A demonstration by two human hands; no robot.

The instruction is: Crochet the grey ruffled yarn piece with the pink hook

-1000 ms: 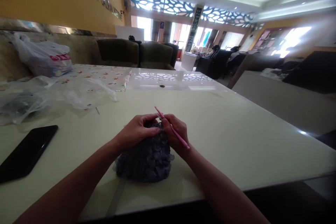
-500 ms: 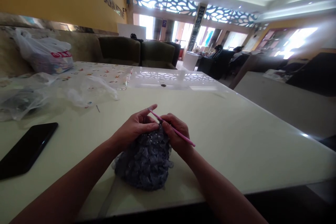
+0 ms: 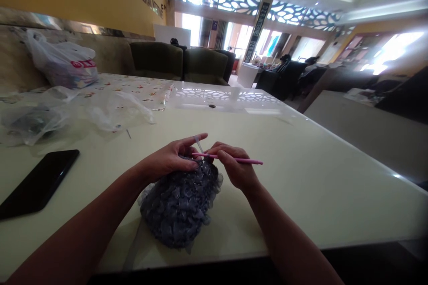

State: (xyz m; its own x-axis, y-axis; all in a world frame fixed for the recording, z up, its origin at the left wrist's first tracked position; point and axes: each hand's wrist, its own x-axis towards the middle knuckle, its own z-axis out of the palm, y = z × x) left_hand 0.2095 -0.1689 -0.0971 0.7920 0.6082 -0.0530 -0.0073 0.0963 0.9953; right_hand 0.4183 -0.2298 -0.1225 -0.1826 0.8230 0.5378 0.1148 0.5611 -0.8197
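A grey-blue ruffled crochet piece (image 3: pixel 177 205) rests on the pale table in front of me. My left hand (image 3: pixel 175 156) pinches its upper edge between thumb and fingers, while the index finger stretches out with a strip of translucent ribbon yarn (image 3: pixel 198 143) over it. In my right hand (image 3: pixel 234 162) is a pink crochet hook (image 3: pixel 245 160), held almost level. The hook's tip lies at the top edge of the piece, close to my left fingers. Part of the right fingers is hidden behind the hook and the piece.
A black phone (image 3: pixel 38 182) lies to the left. Behind it are thin clear plastic bags (image 3: pixel 36 118), a small pin-like object (image 3: pixel 129 133) and a full white carrier bag (image 3: pixel 65 62). Dark armchairs (image 3: pixel 157 60) stand beyond the table, and people sit farther back.
The hook has swung from a steep slant to nearly level, and its tip has come down from the left index finger to the piece's edge. The crochet piece has tilted; the view has shifted slightly.
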